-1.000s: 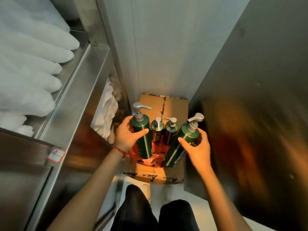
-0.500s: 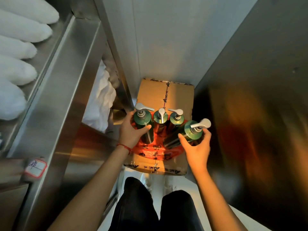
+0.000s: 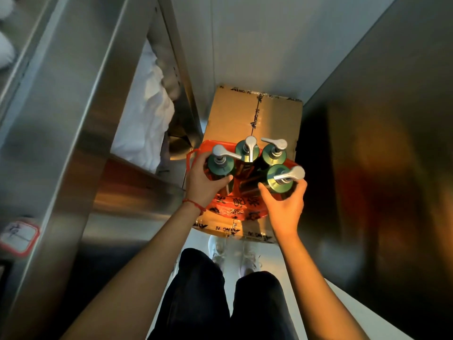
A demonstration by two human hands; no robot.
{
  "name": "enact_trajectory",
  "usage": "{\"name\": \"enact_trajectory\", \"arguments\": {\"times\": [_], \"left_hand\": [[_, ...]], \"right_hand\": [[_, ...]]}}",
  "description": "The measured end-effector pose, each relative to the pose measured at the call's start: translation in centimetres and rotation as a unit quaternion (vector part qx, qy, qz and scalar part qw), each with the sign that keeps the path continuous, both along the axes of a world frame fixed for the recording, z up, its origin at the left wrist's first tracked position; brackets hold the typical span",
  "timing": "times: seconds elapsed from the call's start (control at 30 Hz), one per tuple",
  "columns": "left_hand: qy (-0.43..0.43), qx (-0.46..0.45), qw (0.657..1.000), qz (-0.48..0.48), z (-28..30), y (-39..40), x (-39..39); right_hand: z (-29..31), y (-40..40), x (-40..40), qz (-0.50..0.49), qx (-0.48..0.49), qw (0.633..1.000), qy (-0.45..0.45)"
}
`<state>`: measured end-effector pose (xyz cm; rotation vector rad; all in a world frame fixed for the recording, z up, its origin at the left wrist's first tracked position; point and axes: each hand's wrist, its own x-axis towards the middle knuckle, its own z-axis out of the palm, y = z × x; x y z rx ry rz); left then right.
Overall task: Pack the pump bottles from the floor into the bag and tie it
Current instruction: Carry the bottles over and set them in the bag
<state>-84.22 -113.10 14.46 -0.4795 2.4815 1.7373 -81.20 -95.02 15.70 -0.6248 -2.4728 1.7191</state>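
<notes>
Steel cabinets (image 3: 81, 133) flank a narrow aisle where a cardboard box (image 3: 247, 114) bears an orange bag (image 3: 232, 204). Four green pump bottles stand in it; the left hand (image 3: 203, 182) wraps the front-left bottle (image 3: 219, 165), the right hand (image 3: 285, 207) cups the front-right bottle (image 3: 279, 179), fingers curled around both. Packing looks nearly done; next, probably, release them and gather the handles to tie.

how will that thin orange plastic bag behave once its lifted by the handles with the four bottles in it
The thin orange plastic bag looks floppy: its printed side lies crumpled on the brown cardboard box, so it will likely sag. The four green pump bottles stand tall and loose inside, so they may lean together or tip. The left hand and right hand each steady one.
</notes>
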Motion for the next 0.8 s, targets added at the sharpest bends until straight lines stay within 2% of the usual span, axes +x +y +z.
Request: {"name": "enact_trajectory", "arguments": {"times": [0.33,0.53,0.8], "left_hand": [[-0.031,0.006,0.999,-0.030,-2.9,0.6,0.7],[-0.029,-0.008,0.998,-0.051,-2.7,1.0,0.8],[-0.016,-0.022,0.997,-0.069,-2.7,0.9,1.3]], "right_hand": [[-3.3,0.5,-0.5,0.032,0.027,0.999,-0.008],[-4.2,0.5,-0.1,0.052,0.020,0.998,-0.031],[-4.1,1.2,0.1,0.093,0.022,0.995,-0.009]]}}
